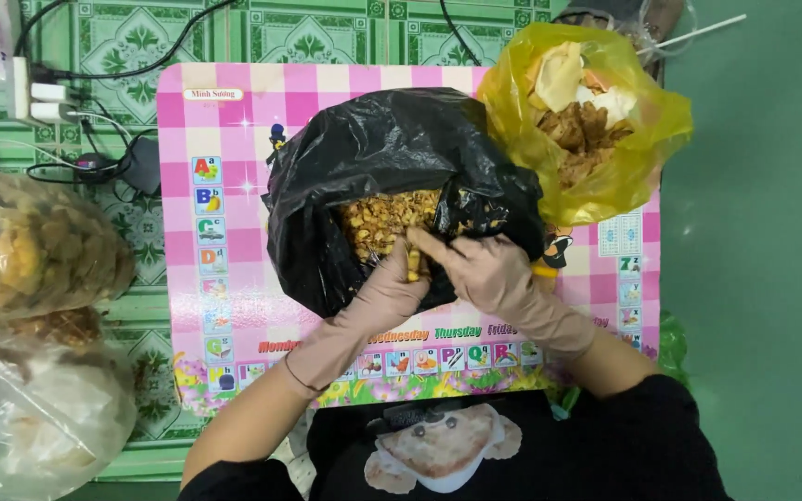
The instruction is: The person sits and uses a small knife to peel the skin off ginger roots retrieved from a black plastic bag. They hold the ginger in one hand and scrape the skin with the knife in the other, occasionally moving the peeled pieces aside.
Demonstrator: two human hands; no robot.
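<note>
Far to the left of the hands, two clear plastic bags are seen: an upper one filled with yellowish-brown lumps and a lower one of crumpled, cloudy film. Above them, well away from the hands, a white power strip with plugs and dark cables is laid on the green patterned floor covering.

Under both hands a low pink-and-white chequered tabletop printed with coloured picture squares is placed. On it, directly ahead of the hands, an open black plastic bag is set, and small golden-brown nut-like pieces are exposed at its mouth.

The left hand, covered by a beige fabric glove reaching up the forearm, is held at the near lip of the bag; one pale piece appears pinched between its fingertips, though the grip is partly hidden. The right hand, gloved alike, is laid just beside it, fingers curled over the bag's edge and touching the left fingertips; whether anything is gripped in it cannot be told.

Beyond and to the right of the right hand, an open yellow translucent plastic bag holding pale and brown husk-like scraps is shown, touching the black bag.
</note>
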